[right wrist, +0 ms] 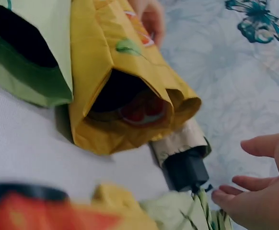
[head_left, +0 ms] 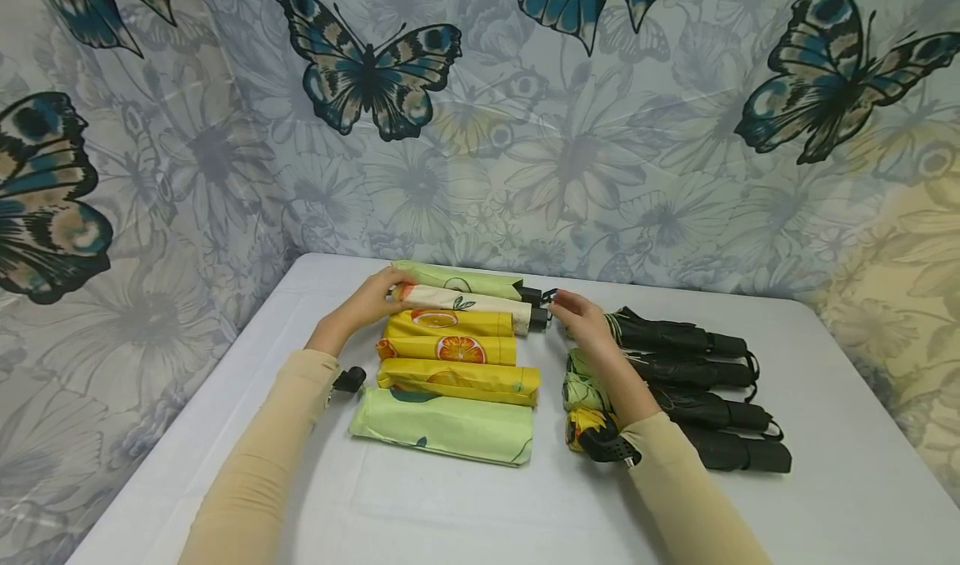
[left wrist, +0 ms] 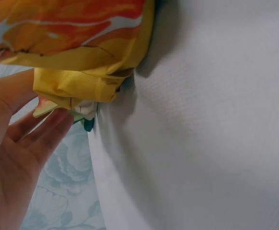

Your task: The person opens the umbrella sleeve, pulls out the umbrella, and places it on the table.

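Observation:
A cream umbrella in its cover (head_left: 465, 301) lies across the table's far side, its black handle (right wrist: 185, 168) sticking out on the right. My left hand (head_left: 372, 296) holds its left end between thumb and fingers, partly hidden behind a yellow cover (left wrist: 77, 86) in the left wrist view. Close to the handle, my right hand (head_left: 587, 323) has its fingers spread and relaxed, with nothing in them; a gap shows in the right wrist view (right wrist: 261, 187). Just behind lies a light green covered umbrella (head_left: 457, 280) with a black handle.
Three yellow orange-print covers (head_left: 457, 382) and a light green cover (head_left: 442, 427) lie in front, some showing open dark mouths. Several folded black umbrellas (head_left: 705, 373) lie in a row under and beside the right forearm. A butterfly-print cloth (head_left: 480, 173) hangs behind the table.

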### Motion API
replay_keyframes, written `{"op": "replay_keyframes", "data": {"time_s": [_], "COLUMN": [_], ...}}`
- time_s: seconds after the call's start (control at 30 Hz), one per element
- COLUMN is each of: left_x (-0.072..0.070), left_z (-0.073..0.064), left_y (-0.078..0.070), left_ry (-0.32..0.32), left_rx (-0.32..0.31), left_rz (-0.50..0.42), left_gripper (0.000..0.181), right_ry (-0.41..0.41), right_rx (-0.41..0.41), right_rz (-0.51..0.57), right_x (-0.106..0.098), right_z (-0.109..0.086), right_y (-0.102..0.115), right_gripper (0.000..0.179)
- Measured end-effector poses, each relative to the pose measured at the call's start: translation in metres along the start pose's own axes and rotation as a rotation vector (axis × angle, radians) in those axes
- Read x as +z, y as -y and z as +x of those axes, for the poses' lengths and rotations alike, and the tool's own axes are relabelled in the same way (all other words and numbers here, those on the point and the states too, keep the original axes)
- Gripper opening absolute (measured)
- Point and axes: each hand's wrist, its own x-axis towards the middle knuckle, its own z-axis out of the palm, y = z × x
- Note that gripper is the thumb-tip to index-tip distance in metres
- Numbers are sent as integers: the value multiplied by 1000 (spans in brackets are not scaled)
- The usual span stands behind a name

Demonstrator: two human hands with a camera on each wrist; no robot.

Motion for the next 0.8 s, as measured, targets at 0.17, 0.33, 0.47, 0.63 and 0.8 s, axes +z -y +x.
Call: {"op": "replay_keyframes", "data": {"time_s": [0.17,0.33,0.47,0.63,0.8], "left_x": [2,3,3,5,7], "left_z": [-3,-2,-1,-1,-1], "left_y": [0,-1,-2,-1,-2], "left_ry": [16,31,29,20,26], "left_rx": [-37,-67,-61,-27,-30], "left_rz": [-25,-39,-33,-6,3], "left_gripper": [43,43,44,48,49], "right_ry": [30,61,42,20,0], "right_rx": [19,22,30,23,8], "right_rz": [-28,-121,-138,-118,-100], "right_x": [12,21,25,27,27], "right_z": [5,6,9,8,7], "right_y": [1,-2,-8,-9,-8], "right_gripper": [59,58,56,59,61]}}
